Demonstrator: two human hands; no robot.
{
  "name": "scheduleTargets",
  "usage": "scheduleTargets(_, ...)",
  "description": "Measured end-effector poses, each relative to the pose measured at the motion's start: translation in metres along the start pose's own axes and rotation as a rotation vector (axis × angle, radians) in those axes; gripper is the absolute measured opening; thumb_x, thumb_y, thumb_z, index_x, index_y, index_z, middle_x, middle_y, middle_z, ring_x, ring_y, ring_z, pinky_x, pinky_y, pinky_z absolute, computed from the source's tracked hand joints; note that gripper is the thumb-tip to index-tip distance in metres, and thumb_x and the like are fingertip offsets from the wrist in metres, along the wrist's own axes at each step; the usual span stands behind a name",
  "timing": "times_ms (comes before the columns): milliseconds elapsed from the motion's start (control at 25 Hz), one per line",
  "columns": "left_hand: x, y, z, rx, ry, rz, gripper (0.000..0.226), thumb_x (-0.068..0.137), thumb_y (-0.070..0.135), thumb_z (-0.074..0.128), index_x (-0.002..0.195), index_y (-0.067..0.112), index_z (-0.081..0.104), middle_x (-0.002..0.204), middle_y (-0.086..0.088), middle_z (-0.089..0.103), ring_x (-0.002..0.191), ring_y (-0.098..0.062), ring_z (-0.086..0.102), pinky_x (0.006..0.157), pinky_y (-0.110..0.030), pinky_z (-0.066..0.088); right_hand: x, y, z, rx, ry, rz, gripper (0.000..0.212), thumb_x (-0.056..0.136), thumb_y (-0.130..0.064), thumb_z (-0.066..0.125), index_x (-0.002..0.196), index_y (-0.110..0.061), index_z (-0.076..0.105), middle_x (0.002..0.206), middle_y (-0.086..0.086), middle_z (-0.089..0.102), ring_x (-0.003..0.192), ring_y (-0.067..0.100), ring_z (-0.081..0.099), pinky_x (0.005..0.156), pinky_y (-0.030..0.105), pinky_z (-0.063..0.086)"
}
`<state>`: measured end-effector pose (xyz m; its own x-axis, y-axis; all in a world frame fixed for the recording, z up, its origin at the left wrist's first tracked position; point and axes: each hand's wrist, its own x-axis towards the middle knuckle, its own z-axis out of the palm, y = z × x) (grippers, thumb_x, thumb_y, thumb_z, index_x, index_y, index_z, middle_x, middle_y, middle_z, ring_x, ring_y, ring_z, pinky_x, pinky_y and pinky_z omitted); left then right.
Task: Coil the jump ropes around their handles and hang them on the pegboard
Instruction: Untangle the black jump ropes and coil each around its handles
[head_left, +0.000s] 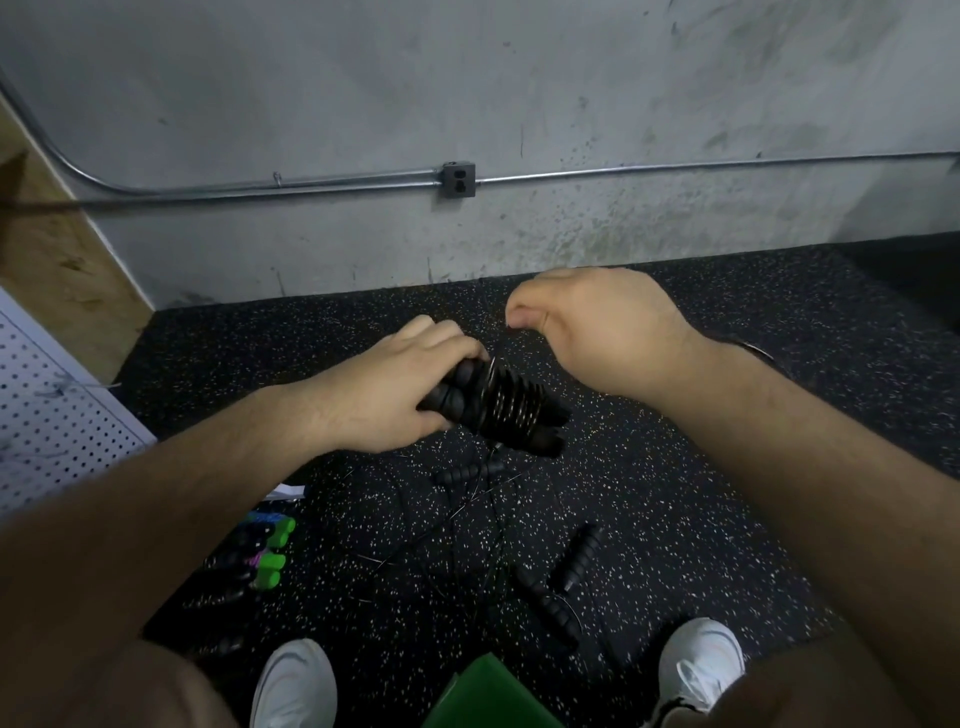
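Note:
My left hand (387, 387) grips a pair of black ribbed jump rope handles (501, 413) held side by side, with thin dark rope wound in many turns around them. My right hand (587, 325) is just above and to the right, thumb and fingers pinched together on the thin rope end, which is barely visible. More black handles (576, 558) and tangled thin rope (467, 525) lie on the speckled floor below. A white pegboard (47, 415) leans at the left edge.
Green and purple handled ropes (265, 551) lie at lower left. A green box (483, 693) sits between my white shoes (296, 680). Ahead is a grey concrete wall with a metal conduit and an outlet box (460, 179). Black rubber flooring (727, 467) spreads to the right.

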<state>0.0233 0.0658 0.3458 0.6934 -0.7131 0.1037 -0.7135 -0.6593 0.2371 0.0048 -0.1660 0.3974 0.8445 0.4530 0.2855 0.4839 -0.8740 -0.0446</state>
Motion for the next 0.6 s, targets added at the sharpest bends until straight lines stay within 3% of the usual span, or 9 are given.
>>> scheduleTargets(200, -0.019, 0.025, -0.015, -0.235, 0.031, 0.049, 0.06, 0.081, 0.027, 0.08, 0.131, 0.033, 0.047, 0.117, 0.018, 0.046, 0.117, -0.007, 0.04, 0.103, -0.027, 0.035, -0.003, 0.026, 0.014, 0.286, -0.134, 0.07, 0.048, 0.09, -0.064, 0.041, 0.101, -0.027, 0.07, 0.097, -0.01, 0.07, 0.09, 0.011, 0.063, 0.077, 0.033, 0.051)
scheduleTargets(240, -0.021, 0.029, -0.021, -0.283, 0.057, 0.03, 0.061, 0.08, 0.029, 0.081, 0.131, 0.033, 0.048, 0.117, 0.018, 0.047, 0.119, -0.007, 0.041, 0.103, -0.026, 0.034, -0.003, 0.026, 0.015, 0.482, -0.142, 0.112, 0.041, 0.092, -0.058, 0.046, 0.096, -0.024, 0.069, 0.091, -0.007, 0.069, 0.084, 0.01, 0.064, 0.075, 0.032, 0.053)
scheduleTargets(320, -0.019, 0.031, -0.031, -0.356, 0.141, -0.044, 0.063, 0.078, 0.03, 0.083, 0.131, 0.034, 0.049, 0.119, 0.018, 0.049, 0.121, -0.006, 0.042, 0.104, -0.024, 0.033, -0.007, 0.014, 0.017, 1.054, -0.175, 0.298, 0.028, 0.102, -0.025, 0.051, 0.079, -0.014, 0.064, 0.076, -0.002, 0.063, 0.065, 0.006, 0.061, 0.065, 0.025, 0.054)
scheduleTargets(360, -0.015, 0.03, -0.035, -0.372, 0.198, -0.09, 0.065, 0.077, 0.03, 0.084, 0.131, 0.035, 0.048, 0.121, 0.019, 0.049, 0.122, -0.004, 0.041, 0.105, -0.023, 0.032, -0.01, 0.006, 0.021, 1.137, -0.228, 0.393, 0.032, 0.103, -0.014, 0.047, 0.074, -0.014, 0.06, 0.07, -0.002, 0.059, 0.058, 0.003, 0.058, 0.058, 0.021, 0.051)
scheduleTargets(440, -0.006, 0.026, -0.034, -0.332, 0.299, -0.184, 0.067, 0.077, 0.032, 0.083, 0.135, 0.032, 0.048, 0.124, 0.018, 0.048, 0.122, -0.002, 0.039, 0.106, -0.024, 0.031, -0.022, -0.017, 0.04, 0.89, -0.349, 0.425, 0.034, 0.108, -0.025, 0.038, 0.082, -0.019, 0.058, 0.071, -0.001, 0.056, 0.057, 0.006, 0.053, 0.052, 0.017, 0.045)
scheduleTargets(520, -0.003, 0.019, -0.021, -0.186, 0.33, -0.243, 0.068, 0.08, 0.03, 0.082, 0.138, 0.026, 0.047, 0.123, 0.014, 0.047, 0.118, -0.006, 0.037, 0.106, -0.028, 0.033, -0.029, -0.043, 0.056, 0.749, -0.399, 0.381, 0.026, 0.108, -0.036, 0.037, 0.096, -0.021, 0.054, 0.077, 0.002, 0.056, 0.061, 0.012, 0.053, 0.053, 0.025, 0.046)
scheduleTargets(600, -0.003, 0.01, 0.0, -0.081, 0.292, -0.277, 0.069, 0.082, 0.027, 0.08, 0.141, 0.021, 0.045, 0.123, 0.007, 0.047, 0.116, -0.012, 0.039, 0.107, -0.035, 0.039, -0.027, -0.063, 0.062, 0.693, -0.462, 0.336, 0.022, 0.108, -0.029, 0.039, 0.098, -0.012, 0.05, 0.08, 0.005, 0.055, 0.064, 0.015, 0.051, 0.059, 0.034, 0.045)
